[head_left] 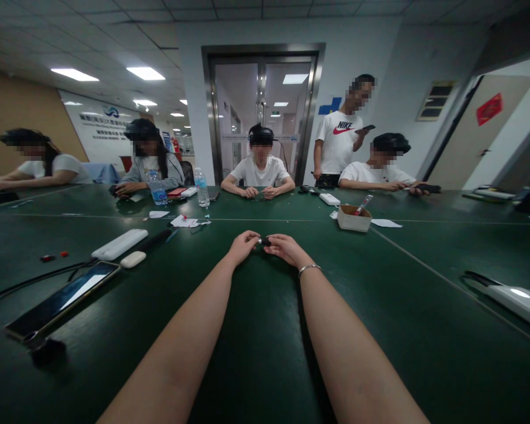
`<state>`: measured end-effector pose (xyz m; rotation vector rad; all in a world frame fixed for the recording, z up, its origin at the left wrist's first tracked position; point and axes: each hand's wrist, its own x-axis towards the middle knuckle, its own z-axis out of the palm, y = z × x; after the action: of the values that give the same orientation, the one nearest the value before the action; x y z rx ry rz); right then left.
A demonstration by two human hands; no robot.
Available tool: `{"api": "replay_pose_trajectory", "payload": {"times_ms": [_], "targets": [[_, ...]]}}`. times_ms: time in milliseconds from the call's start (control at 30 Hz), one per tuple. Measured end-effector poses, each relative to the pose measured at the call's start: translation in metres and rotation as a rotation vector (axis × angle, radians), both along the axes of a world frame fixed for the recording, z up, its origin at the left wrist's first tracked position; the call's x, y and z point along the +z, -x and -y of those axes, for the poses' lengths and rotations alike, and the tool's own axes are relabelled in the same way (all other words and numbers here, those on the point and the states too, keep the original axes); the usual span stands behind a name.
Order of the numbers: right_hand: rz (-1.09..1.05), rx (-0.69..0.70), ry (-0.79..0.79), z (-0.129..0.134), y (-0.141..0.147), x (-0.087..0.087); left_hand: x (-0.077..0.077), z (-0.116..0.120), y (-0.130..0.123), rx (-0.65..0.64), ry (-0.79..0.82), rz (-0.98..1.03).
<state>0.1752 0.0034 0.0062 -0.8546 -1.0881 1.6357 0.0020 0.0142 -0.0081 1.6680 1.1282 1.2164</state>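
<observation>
My left hand and my right hand meet over the green table, out in front of me. Between them is a small black piece with a silver end, too small to name more exactly. The right fingers are pinched round its black part. At the silver end, the left thumb and fingertips are closed together, touching it. My right wrist wears a silver bracelet.
On the left lie a phone, a white power bank, a white oval case and a black cable. Ahead stand a small box and water bottles. Several people are around the table's far side.
</observation>
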Motion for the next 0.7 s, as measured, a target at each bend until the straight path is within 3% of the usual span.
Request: {"api": "replay_pose_trajectory", "payload": {"times_ms": [700], "targets": [[0.002, -0.005, 0.006, 0.0001, -0.0008, -0.0002, 0.0017, 0.0016, 0.0000, 0.008, -0.051, -0.008]]}}
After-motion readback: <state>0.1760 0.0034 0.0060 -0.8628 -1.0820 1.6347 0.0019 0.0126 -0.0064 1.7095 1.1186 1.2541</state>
